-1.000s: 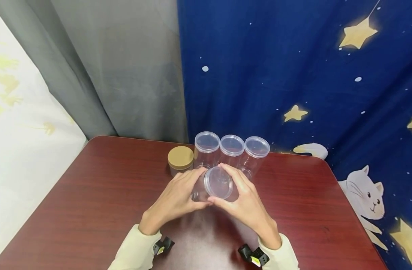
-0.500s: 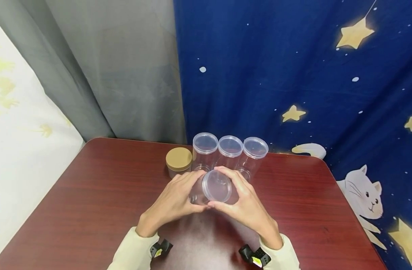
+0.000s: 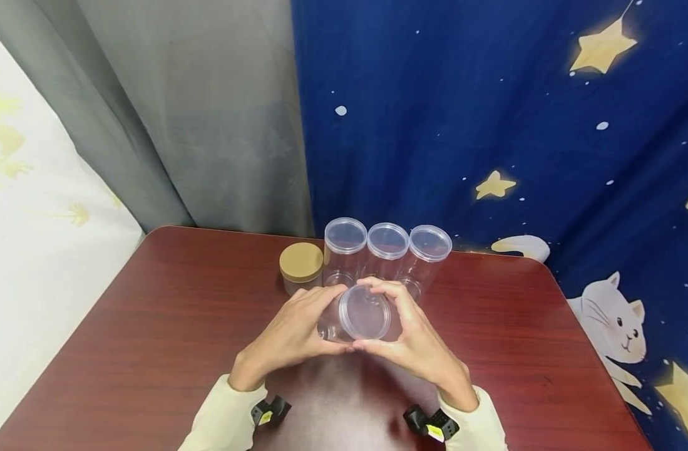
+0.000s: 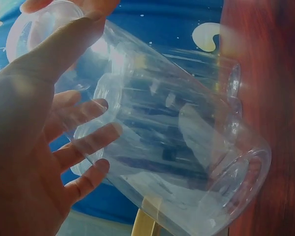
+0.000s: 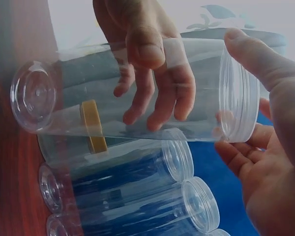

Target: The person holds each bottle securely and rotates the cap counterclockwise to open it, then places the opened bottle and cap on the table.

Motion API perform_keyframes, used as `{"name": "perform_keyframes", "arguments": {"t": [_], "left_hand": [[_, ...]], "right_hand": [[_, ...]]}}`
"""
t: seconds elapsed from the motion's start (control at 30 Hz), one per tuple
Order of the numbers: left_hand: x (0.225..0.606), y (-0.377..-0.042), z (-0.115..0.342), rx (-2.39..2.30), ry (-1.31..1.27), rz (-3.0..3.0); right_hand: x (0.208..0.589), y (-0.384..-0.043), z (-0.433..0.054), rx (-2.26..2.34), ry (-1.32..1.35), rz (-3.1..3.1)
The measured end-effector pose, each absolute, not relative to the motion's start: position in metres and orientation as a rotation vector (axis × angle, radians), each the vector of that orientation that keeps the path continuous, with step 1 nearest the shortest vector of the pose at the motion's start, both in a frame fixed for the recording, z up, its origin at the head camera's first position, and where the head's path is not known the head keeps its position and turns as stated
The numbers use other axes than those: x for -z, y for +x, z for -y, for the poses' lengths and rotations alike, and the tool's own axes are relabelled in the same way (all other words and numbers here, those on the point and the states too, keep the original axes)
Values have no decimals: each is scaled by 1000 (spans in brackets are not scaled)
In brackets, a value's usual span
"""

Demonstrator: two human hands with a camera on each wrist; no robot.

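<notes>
Your right hand (image 3: 419, 341) has bent its fingers further round the clear, round plastic lid (image 3: 366, 312), apparently still seated; left hand (image 3: 290, 332) grips the tilted transparent cylindrical plastic jar (image 4: 172, 132).

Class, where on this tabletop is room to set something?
Bare: the tabletop left of the gold-lidded jar and right of the three clear jars. Crowded: the middle, where left hand and right hand hold another clear jar in front.

Reddish-brown tabletop (image 3: 152, 338), gold-lidded jar (image 3: 301, 263), grey curtain (image 3: 225, 125), blue curtain (image 3: 389, 138) printed with stars (image 3: 603, 48), white cat (image 3: 610, 319)
</notes>
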State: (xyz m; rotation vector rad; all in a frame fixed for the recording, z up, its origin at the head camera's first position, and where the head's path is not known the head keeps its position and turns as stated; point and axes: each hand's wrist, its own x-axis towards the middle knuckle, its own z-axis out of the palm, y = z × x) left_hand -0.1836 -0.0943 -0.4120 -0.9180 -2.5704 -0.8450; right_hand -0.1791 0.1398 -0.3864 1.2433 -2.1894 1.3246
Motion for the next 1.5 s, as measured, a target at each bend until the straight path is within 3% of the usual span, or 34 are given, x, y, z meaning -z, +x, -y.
{"name": "perform_keyframes", "arguments": {"t": [0.17,0.5,0.73,1.5], "left_hand": [[412,-183,93,838,-907,2554],[415,-183,79,710,-791,2467],[416,-181,76,682,-798,2460],[410,-177,81,945,-957,2521]], "right_hand": [[386,-178,-139,-1322,1258,2217],[389,-172,-129,-882,824,2448],[391,-169,-123,-784,687,2444],[385,-171,-130,-891,908,2196]]}}
